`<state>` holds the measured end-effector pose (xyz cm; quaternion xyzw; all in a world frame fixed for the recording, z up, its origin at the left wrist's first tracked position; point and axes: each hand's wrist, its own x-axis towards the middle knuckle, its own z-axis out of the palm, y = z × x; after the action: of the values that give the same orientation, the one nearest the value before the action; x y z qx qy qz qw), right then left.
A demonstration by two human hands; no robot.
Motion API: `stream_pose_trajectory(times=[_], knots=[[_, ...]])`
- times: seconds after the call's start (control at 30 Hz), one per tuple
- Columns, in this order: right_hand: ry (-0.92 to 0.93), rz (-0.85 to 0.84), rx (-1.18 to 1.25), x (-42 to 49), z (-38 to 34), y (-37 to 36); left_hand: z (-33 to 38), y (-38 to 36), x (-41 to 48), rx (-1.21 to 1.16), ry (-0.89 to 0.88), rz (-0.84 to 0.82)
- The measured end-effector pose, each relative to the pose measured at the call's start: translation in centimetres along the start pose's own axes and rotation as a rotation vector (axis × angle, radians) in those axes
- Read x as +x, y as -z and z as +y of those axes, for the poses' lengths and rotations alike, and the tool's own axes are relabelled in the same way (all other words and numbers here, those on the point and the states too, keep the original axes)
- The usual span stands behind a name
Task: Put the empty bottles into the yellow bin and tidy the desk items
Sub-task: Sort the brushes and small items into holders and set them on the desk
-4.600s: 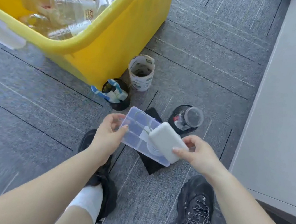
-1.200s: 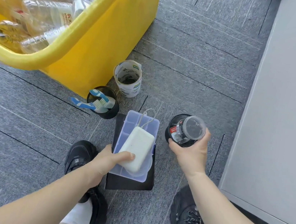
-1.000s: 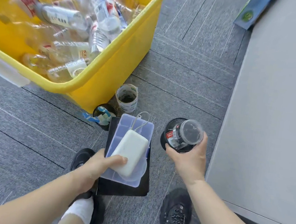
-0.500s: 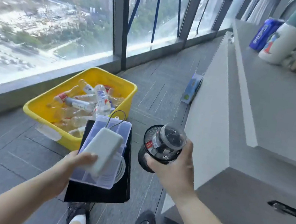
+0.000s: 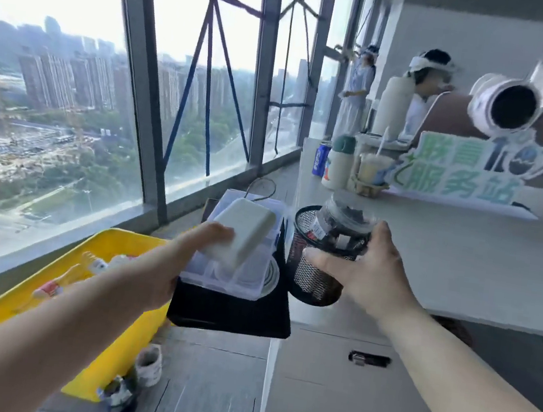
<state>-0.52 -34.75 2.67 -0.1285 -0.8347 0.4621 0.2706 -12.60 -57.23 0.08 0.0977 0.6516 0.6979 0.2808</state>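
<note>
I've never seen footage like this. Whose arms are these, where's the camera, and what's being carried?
No machine: a camera worn on a person's head shows their own bare arms. The left hand holds a stack: black board, clear plastic box, white power bank under the thumb. The right hand grips a black mesh cup with a jar inside. Ahead is a grey desk with a can and green sign; the yellow bin sits on the floor.

Head-worn wide-angle camera faces forward, close above the desk (image 5: 445, 263), windows (image 5: 51, 107) at left.
</note>
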Motion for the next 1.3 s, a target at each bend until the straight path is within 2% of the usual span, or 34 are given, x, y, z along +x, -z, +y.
stream_pose_trajectory(times=[0.1,0.23,0.4,0.5,0.63,0.83,1.03,1.3], knots=[[-0.042,0.076,-0.021,2.8,2.8,3.2,1.5,-5.3,2.2,0.092,-0.044,-0.106],[-0.102,0.106,-0.062,7.2,7.7,6.3,1.8,-10.8,8.7,0.145,0.047,-0.174],[-0.121,0.104,-0.025,11.4,13.7,7.7,1.5,-14.1,14.9,0.273,0.125,-0.097],[-0.090,0.108,0.004,12.3,15.1,8.2,2.2,-13.8,17.0,0.531,0.171,0.005],[-0.089,0.079,-0.020,12.6,15.4,8.1,3.0,-13.5,17.4,0.684,0.155,0.068],[-0.097,0.062,-0.064,12.8,15.9,8.3,2.5,-14.7,15.7,0.706,0.085,0.197],[-0.044,0.012,-0.084,14.1,17.9,10.0,2.2,-16.8,15.5,0.639,0.086,0.253],[-0.046,0.015,-0.061,17.7,25.2,21.0,1.1,-29.9,19.5,0.627,0.092,0.264]])
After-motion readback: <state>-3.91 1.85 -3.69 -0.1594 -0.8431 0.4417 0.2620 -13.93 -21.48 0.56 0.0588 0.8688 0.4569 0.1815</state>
